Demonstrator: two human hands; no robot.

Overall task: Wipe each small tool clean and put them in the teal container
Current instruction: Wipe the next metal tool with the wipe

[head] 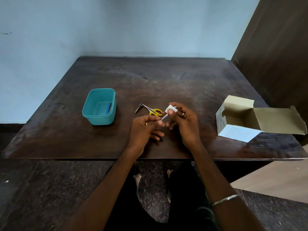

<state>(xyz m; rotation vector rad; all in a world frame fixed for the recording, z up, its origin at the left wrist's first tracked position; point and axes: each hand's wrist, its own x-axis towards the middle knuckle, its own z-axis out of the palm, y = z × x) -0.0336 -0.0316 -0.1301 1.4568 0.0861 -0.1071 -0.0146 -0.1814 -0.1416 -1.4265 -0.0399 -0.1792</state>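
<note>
Open cardboard box (246, 119) right; yellow-handled scissors (152, 111) beside teal container (93, 117)

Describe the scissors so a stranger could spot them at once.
On the dark table, look just right of the teal container, beyond the hands. The scissors lie flat there beside a folding metal tool; only they have yellow handles.

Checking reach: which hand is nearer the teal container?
Left. The left hand sits just right of the teal container; the right hand is farther right, beyond it.
</note>
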